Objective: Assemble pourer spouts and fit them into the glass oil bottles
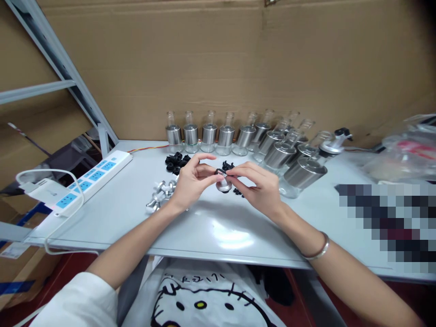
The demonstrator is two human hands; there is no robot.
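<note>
- The counter (204, 227) carried everything in front of the person, with its near strip serving, it seemed, as elbow room.
- Glass bottles with metal sleeves (209, 133) stood towards the back and right, probably so that none crowded the hands.
- A power strip (89, 182) lay along the left end, apart from the loose parts.
- The left hand (191, 181) had thumb and a finger clamped on the silver cap, likely to steady it; the right hand (260, 185) pinched its upper side, seemingly for finer control.
- Silver parts (161, 194) and black parts (175, 161) lay in separate piles, presumably for easy picking.
- The silver cap (224, 185) was between both hands, above the counter.
</note>
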